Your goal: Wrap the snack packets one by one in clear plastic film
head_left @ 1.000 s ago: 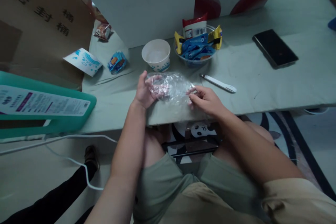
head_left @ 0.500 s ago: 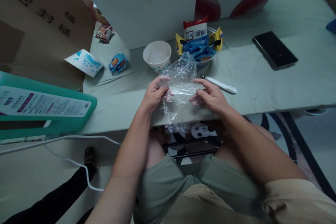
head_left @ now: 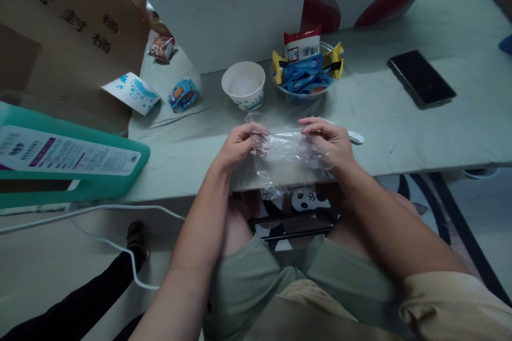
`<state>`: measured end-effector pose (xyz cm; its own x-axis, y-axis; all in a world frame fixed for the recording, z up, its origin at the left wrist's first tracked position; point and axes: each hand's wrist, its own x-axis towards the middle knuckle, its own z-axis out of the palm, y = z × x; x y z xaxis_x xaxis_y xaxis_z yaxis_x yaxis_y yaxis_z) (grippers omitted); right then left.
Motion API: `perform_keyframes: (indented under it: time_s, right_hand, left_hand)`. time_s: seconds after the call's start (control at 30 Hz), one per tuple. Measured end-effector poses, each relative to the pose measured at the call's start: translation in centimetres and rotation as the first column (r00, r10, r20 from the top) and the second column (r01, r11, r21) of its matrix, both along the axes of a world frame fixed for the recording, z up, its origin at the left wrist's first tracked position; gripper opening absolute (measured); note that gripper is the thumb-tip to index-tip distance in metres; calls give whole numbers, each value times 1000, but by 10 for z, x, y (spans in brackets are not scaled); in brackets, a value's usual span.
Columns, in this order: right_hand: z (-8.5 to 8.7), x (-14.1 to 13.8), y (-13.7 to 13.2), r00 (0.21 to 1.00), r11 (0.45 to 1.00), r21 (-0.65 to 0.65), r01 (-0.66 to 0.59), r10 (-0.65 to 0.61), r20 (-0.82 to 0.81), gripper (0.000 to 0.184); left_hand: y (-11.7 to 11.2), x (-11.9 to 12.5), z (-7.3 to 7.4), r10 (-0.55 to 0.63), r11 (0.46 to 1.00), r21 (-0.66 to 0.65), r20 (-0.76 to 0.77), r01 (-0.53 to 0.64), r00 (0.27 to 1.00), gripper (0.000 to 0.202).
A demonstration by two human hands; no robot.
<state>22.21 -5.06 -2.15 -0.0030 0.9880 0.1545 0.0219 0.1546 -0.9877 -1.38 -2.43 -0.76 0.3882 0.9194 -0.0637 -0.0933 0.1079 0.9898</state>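
Observation:
A crumpled clear plastic bag [head_left: 285, 155] is stretched between my two hands just above the near edge of the pale green table [head_left: 400, 112]. My left hand [head_left: 239, 144] pinches its left end, fingers closed. On the right end my right hand [head_left: 330, 143] curls over the plastic and grips it. The bag's lower part hangs over the table edge toward my lap. Just beyond my hands stand a white paper cup [head_left: 244, 84] and a clear bowl of snack packets [head_left: 307, 70]. A white flat tool [head_left: 354, 136] pokes out from behind my right hand.
A black phone [head_left: 421, 78] lies at the right. Loose wrapped snacks [head_left: 183, 94] and a blue-white card [head_left: 132, 92] lie left of the cup. A teal box [head_left: 68, 162], a brown carton [head_left: 68, 26] and a white box [head_left: 224, 5] border the table. Another person's dark sleeve [head_left: 80, 298] is at lower left.
The bag was first bunched in my left hand on the table, then lifted and spread upright. Now both hands have pulled it lower and flatter, stretched sideways between them.

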Motion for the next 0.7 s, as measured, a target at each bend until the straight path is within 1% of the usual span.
perform_keyframes:
  time_s: [0.03,0.1,0.13,0.17,0.23,0.27,0.33,0.37,0.4,0.43,0.47,0.5,0.53,0.57,0.6,0.63,0.67,0.7]
  right_hand:
    - [-1,1,1,1000,1000,-1,23,-23,1,9]
    - [-3,3,3,997,997,-46,57,-59,-45,10]
    - [-5,4,4,994,994,-86,63,-70,-85,12]
    - [-7,5,5,989,990,-129,62,-78,-124,19]
    - [-11,7,6,985,979,-204,25,-59,-160,40]
    - [-12,7,6,988,975,-222,-8,-27,-154,53]
    - [-15,7,5,993,972,-225,-74,53,-102,78]
    - [-15,6,4,993,968,-226,-106,93,-67,86]
    - [-15,5,2,991,964,-232,-130,126,-34,91]
    - [-15,4,1,989,960,-240,-144,147,-7,92]
    - [-14,4,1,987,957,-247,-152,159,9,90]
    - [-13,3,0,987,957,-247,-151,159,14,86]
    - [-11,2,0,989,961,-237,-143,149,11,82]
    - [-10,2,1,992,967,-219,-126,129,2,78]
    - [-9,2,2,994,974,-199,-106,106,-8,74]
    - [-9,2,3,996,980,-180,-85,83,-19,70]
    - [-9,3,4,998,985,-161,-64,60,-32,67]
    - [-9,3,5,998,988,-146,-44,37,-52,65]
  left_hand:
    - [1,0,0,30,999,18,23,-30,999,29]
    - [3,-1,1,49,998,47,27,-50,998,26]
    - [3,-2,1,45,997,65,9,-46,999,23]
    - [3,-3,2,40,995,89,-21,-38,999,20]
    - [4,-6,1,30,986,166,-96,-14,995,13]
    - [4,-7,0,23,978,206,-125,3,992,12]
    - [5,-10,-3,-6,966,257,-134,41,991,20]
    - [5,-10,-6,-16,963,266,-109,44,994,27]
    - [5,-10,-8,-14,963,269,-79,35,997,34]
    - [6,-10,-10,5,962,274,-58,11,998,39]
    - [5,-9,-11,46,959,283,-46,-31,998,39]
    - [5,-7,-12,97,955,283,-36,-83,995,34]
    - [5,-5,-12,141,956,262,-20,-131,990,29]
    - [4,-2,-11,167,963,214,7,-165,986,33]
    - [3,1,-10,173,975,137,40,-177,984,45]
    - [2,4,-8,161,986,40,73,-164,984,57]
    - [2,7,-7,129,990,-64,85,-124,988,64]
    - [1,9,-5,88,985,-156,71,-76,994,65]
